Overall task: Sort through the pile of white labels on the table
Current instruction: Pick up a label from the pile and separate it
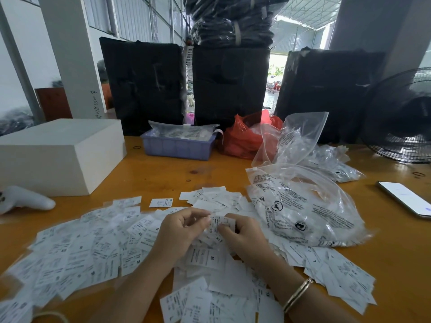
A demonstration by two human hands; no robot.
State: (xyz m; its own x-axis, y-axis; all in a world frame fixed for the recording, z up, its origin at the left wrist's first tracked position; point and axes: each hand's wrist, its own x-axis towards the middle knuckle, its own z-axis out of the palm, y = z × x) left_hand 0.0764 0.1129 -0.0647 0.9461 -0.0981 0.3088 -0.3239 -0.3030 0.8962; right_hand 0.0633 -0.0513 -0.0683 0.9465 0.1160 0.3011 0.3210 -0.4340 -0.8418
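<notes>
I'm looking into a garment warehouse or packing floor. Black wrapped bales [229, 82] stand across the middle of the frame, a metal-framed roof [303, 12] shows upper right, and size labels [77, 250] and printed poly bags [300, 206] cover the wooden table [168, 173].

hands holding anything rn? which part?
Both hold white labels above the pile. The right hand pinches a label at its right edge; the left hand pinches at its left end.
</notes>
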